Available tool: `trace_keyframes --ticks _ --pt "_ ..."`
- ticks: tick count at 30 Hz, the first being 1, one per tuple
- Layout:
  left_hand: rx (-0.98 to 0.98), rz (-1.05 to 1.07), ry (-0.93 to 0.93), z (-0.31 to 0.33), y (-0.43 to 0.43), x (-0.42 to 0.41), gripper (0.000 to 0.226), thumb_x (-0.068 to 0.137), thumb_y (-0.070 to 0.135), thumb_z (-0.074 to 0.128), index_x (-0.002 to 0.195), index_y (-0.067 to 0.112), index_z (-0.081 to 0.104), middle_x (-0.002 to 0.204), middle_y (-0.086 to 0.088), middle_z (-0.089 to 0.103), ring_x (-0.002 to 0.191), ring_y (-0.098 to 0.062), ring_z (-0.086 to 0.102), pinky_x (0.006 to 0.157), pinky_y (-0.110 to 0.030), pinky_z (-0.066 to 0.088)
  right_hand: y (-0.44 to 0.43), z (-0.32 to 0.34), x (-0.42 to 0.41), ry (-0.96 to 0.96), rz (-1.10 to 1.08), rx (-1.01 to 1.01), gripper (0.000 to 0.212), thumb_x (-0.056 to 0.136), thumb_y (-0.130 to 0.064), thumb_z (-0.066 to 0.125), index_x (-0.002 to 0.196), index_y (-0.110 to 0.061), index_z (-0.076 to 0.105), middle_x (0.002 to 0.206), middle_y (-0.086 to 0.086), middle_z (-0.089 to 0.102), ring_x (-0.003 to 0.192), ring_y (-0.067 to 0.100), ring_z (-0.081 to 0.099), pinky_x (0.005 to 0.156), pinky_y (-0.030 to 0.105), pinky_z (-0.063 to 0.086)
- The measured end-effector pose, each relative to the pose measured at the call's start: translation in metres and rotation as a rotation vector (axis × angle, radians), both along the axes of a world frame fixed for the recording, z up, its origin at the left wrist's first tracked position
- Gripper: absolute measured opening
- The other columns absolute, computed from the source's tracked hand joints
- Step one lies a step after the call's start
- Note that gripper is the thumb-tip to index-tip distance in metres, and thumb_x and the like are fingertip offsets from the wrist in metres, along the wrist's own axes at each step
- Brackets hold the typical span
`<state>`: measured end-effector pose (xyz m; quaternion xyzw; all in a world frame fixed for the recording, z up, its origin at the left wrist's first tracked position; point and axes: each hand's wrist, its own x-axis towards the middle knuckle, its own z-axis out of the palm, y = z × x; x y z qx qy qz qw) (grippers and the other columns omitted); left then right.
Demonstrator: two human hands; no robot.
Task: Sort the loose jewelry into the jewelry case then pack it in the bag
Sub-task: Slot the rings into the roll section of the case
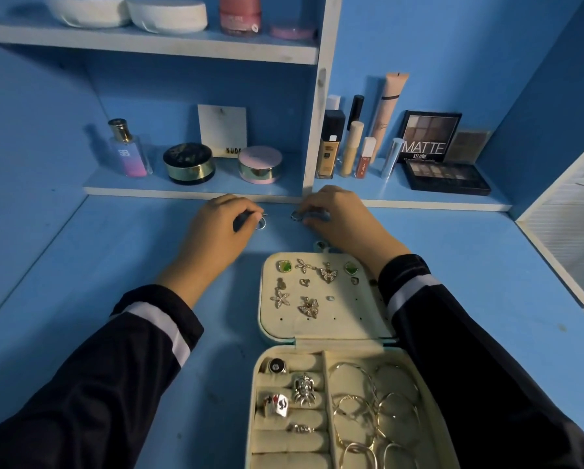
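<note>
An open cream jewelry case (267,319) lies on the blue desk. Its lid panel holds several earrings, among them two green stones (284,266) and butterfly shapes (328,273). Its lower half has ring rolls with several rings (304,389) and a compartment of hoop bangles (375,404). Beyond the case, my left hand (216,228) pinches a small silver ring (261,223) at the desk surface. My right hand (334,214) pinches another silver ring (295,215) beside it. One more loose ring (320,245) lies just past the case's far edge. No bag is in view.
A low shelf (196,189) runs right behind my hands with a perfume bottle (128,150), two round compacts and a card. Tubes, lipsticks and eyeshadow palettes (446,177) stand at the right. An upper shelf holds jars. A white slatted panel (575,211) is at far right.
</note>
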<state>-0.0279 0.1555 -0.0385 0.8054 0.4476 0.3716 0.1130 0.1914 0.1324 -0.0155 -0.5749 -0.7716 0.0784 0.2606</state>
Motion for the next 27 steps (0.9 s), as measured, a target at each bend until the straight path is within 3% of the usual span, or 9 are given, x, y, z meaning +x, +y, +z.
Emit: trace_keyframes --ticks 6,10,12,16,20,24,27 --pt "-0.016 0.002 -0.069 0.000 -0.002 0.001 0.014 0.095 0.019 0.063 0.098 0.012 0.074 0.094 0.004 0.069 0.082 -0.010 0.059 0.076 -0.021 0.047 -0.003 0.004 0.002 0.006 -0.014 -0.025 0.010 0.082 -0.002 0.069 0.090 -0.008 0.074 0.086 0.000 0.056 0.077 0.012 0.048 0.066 -0.001 0.032" --pt "-0.054 -0.011 -0.035 0.001 -0.002 -0.002 0.010 0.092 0.017 0.067 0.092 0.015 0.076 0.090 0.005 0.067 0.073 -0.007 0.057 0.070 -0.007 0.040 -0.005 0.007 0.004 0.009 -0.017 -0.050 0.008 0.084 -0.002 0.068 0.089 -0.007 0.072 0.087 0.004 0.060 0.078 0.016 0.052 0.069 0.009 0.038" --pt "-0.050 -0.033 -0.017 0.002 -0.002 -0.003 0.011 0.092 0.015 0.066 0.088 0.014 0.076 0.087 0.004 0.068 0.071 -0.008 0.058 0.068 -0.009 0.041 -0.005 0.009 0.004 0.053 -0.033 -0.077 0.009 0.086 -0.001 0.065 0.089 -0.007 0.071 0.087 0.002 0.060 0.079 0.016 0.053 0.071 0.013 0.039" --pt "-0.007 -0.028 0.015 0.001 -0.003 -0.003 0.013 0.096 0.015 0.060 0.093 0.008 0.071 0.088 -0.003 0.069 0.077 -0.020 0.061 0.071 -0.031 0.049 -0.006 0.011 0.007 0.122 -0.064 -0.149 0.008 0.089 -0.006 0.063 0.088 -0.014 0.066 0.085 -0.001 0.062 0.078 0.014 0.054 0.063 0.004 0.037" --pt "0.014 -0.055 0.012 0.003 -0.005 -0.003 0.012 0.100 0.015 0.054 0.096 0.008 0.063 0.089 -0.001 0.069 0.079 -0.021 0.061 0.070 -0.035 0.047 -0.006 0.010 0.008 0.130 -0.044 -0.155 0.005 0.091 -0.010 0.063 0.090 -0.015 0.064 0.083 -0.003 0.060 0.074 0.009 0.053 0.063 -0.001 0.036" --pt "0.011 -0.076 -0.016 0.003 -0.006 -0.003 0.010 0.099 0.017 0.056 0.097 0.011 0.064 0.090 0.003 0.069 0.079 -0.017 0.062 0.072 -0.033 0.049 -0.005 0.007 0.007 0.132 -0.039 -0.107 0.008 0.091 -0.006 0.062 0.093 -0.010 0.068 0.084 -0.003 0.064 0.076 0.011 0.055 0.066 0.001 0.038" --pt "0.003 -0.083 -0.041 0.003 -0.006 -0.003 0.009 0.096 0.016 0.062 0.101 0.011 0.068 0.093 0.002 0.071 0.084 -0.014 0.065 0.076 -0.021 0.050 -0.004 0.007 0.008 0.110 -0.032 -0.085 0.011 0.091 -0.004 0.060 0.093 -0.010 0.069 0.086 0.000 0.066 0.077 0.011 0.055 0.067 0.001 0.037"
